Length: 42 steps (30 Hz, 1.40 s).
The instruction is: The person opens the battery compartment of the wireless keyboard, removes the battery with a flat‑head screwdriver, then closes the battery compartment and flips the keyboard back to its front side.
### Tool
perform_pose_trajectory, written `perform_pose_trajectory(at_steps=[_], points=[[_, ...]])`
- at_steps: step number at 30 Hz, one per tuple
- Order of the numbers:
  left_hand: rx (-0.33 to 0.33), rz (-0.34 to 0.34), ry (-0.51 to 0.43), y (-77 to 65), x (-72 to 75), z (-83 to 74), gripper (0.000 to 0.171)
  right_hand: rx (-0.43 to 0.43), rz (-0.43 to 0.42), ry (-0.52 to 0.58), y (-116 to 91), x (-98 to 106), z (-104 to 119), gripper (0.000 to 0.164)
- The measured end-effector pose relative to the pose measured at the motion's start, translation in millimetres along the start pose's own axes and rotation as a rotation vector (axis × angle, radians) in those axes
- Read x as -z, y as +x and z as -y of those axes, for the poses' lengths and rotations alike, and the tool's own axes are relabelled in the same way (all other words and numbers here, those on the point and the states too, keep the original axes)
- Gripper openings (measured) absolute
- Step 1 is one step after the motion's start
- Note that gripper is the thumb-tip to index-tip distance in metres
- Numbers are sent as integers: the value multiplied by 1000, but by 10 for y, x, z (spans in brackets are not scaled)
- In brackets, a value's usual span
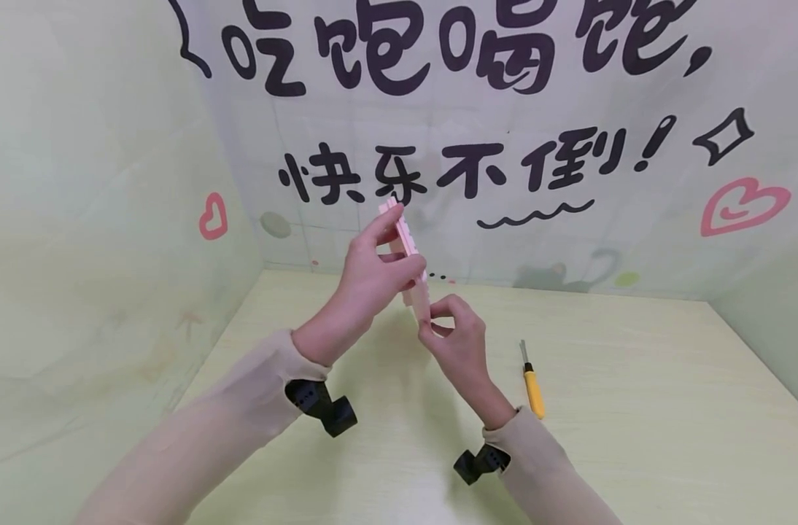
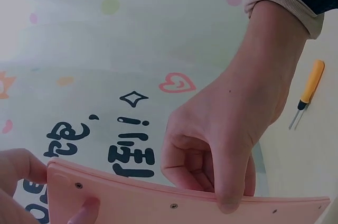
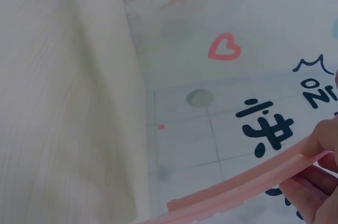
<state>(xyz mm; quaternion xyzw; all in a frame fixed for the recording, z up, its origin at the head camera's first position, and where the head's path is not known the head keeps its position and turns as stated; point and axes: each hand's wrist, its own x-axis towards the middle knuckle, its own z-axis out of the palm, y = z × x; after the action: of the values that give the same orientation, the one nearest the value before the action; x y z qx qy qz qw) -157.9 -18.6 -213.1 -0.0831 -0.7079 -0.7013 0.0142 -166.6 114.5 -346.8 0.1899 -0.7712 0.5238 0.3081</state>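
Above the table, both hands hold a slim pink plastic panel [image 1: 420, 300] tilted and seen nearly edge-on, with small bumps along one side. My left hand [image 1: 371, 273] grips its upper part, fingers and thumb on opposite sides. Lower down, my right hand [image 1: 461, 339] pinches the near end between thumb and fingers. In the left wrist view, several small dark screws dot the panel's flat face [image 2: 142, 203], and the right hand's thumb presses on that face near the long edge. The right wrist view shows the panel's layered edge [image 3: 237, 189] with left-hand fingertips around it.
A screwdriver [image 1: 533, 394] with a yellow handle lies on the pale wooden table [image 1: 635, 394], right of the right hand. Behind stands a white curtain-like backdrop [image 1: 537, 240] with black lettering and pink hearts; similar sheets close off both sides.
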Motion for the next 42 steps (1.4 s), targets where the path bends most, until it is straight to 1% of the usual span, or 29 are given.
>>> perform_pose_trajectory(at_steps=[6,11,17,21,25,31,36,42], points=[[-7,-26,22,22,-80,8,69,-23,-16,-28,13,26,-3,15],[-10,-26,26,47,-111,2,68,-30,-10,-48,23,43,-2,15],[-28,-6,19,88,-141,-51,64,7,-34,-62,57,55,8,15],[-53,3,25,125,-168,-94,62,29,-57,-67,91,62,20,15],[-72,14,32,166,-190,-135,63,41,-75,-50,121,69,33,15],[-60,19,44,219,-213,-170,64,31,-96,-34,146,78,30,15],[-50,-10,65,251,-269,-160,66,17,-114,-11,147,83,11,14],[-73,-47,91,243,-362,-161,66,9,-146,-7,167,128,311,12]])
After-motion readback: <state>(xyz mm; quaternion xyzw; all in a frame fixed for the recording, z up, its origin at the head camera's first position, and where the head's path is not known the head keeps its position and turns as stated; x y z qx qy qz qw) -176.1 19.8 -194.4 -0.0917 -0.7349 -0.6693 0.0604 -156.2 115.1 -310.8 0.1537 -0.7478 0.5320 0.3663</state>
